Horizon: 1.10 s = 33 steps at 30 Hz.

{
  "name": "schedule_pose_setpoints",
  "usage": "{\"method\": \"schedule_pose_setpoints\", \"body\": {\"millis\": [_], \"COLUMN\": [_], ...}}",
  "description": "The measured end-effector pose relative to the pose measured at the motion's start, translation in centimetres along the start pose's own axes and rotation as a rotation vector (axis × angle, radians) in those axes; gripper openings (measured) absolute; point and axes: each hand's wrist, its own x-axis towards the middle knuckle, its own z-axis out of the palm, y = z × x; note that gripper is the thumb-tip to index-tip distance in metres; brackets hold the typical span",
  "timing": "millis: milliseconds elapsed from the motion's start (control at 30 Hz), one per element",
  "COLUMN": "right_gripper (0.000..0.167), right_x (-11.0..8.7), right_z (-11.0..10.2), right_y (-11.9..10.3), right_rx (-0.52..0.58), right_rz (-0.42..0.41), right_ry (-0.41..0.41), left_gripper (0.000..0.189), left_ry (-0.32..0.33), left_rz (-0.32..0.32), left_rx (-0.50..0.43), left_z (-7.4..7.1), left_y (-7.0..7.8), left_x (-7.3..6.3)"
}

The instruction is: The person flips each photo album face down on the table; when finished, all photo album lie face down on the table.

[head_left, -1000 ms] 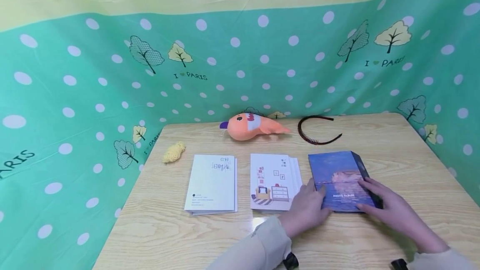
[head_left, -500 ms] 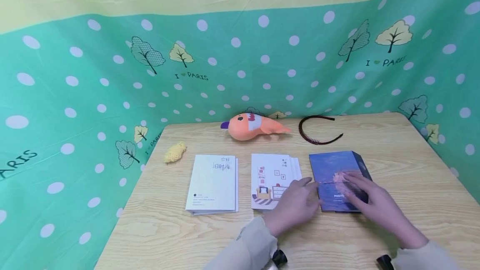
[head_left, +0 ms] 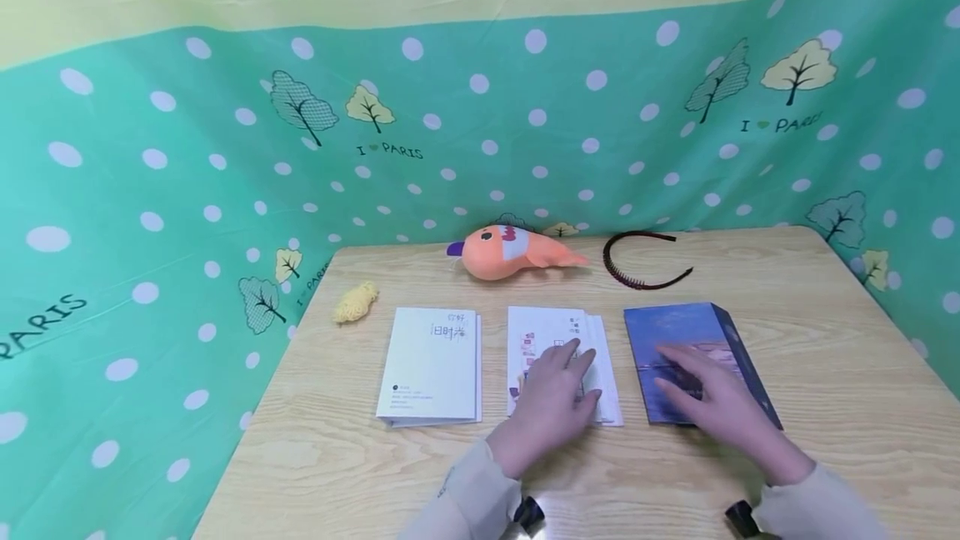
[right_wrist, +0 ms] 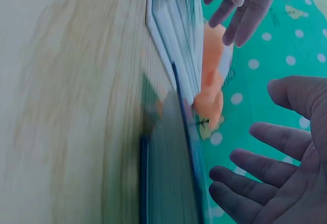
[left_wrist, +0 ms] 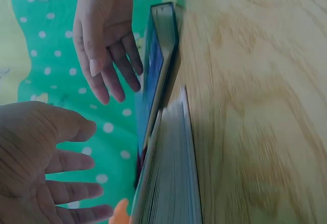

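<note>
My left hand [head_left: 547,398] is held over the middle photo album [head_left: 536,323], white with a drawn room on its cover, and hides part of that cover. In the left wrist view its fingers are loosely extended, apart from the album's page edges [left_wrist: 173,168]. Over the blue photo album [head_left: 675,327] at the right, my right hand [head_left: 716,398] hovers with relaxed fingers; the right wrist view shows a gap between that hand [right_wrist: 281,173] and the cover. Neither hand holds anything. A third, pale album [head_left: 431,369] lies to the left, with Chinese characters on it.
Behind the albums lie an orange plush toy [head_left: 487,257] with a purple beak and a dark toothed headband [head_left: 622,280]. A yellow knobbly bundle [head_left: 356,302] sits at the left. A green dotted cloth [head_left: 510,148] hangs along the wooden table's back [head_left: 315,457].
My left hand has moved left, from the blue album's edge to over the middle album. My right hand has shifted left from the blue album's right edge to over its cover.
</note>
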Motion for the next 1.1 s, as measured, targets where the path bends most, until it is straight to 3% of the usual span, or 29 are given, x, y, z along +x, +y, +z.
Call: {"method": "schedule_pose_setpoints", "body": {"millis": [100, 267, 400, 567, 867, 1100], "right_gripper": [0.047, 0.049, 0.051, 0.055, 0.065, 0.074], "right_x": [0.4, 0.8, 1.1, 1.4, 1.5, 1.9], "right_z": [0.4, 1.1, 2.0, 3.1, 4.0, 3.9], "right_y": [-0.7, -1.8, -2.3, -2.7, -3.5, -4.4], "right_rx": [0.03, 0.084, 0.141, 0.194, 0.257, 0.448], "right_rz": [0.005, 0.031, 0.054, 0.066, 0.146, 0.258], "right_ry": [-0.022, -0.079, -0.111, -0.157, -0.222, -0.267], "left_gripper": [0.059, 0.07, 0.08, 0.089, 0.086, 0.085], "left_ry": [0.02, 0.008, -0.002, -0.028, -0.068, -0.088], "left_rz": [-0.028, -0.115, -0.144, -0.159, -0.151, -0.14], "left_rx": [0.011, -0.005, -0.009, -0.03, -0.043, -0.027], "left_z": [-0.3, -0.5, -0.4, -0.4, -0.1, 0.1], "left_y": [-0.9, -2.1, -2.6, -2.9, -3.0, -3.1], "left_x": [-0.6, -1.5, -2.0, -2.6, -3.1, -3.1]}}
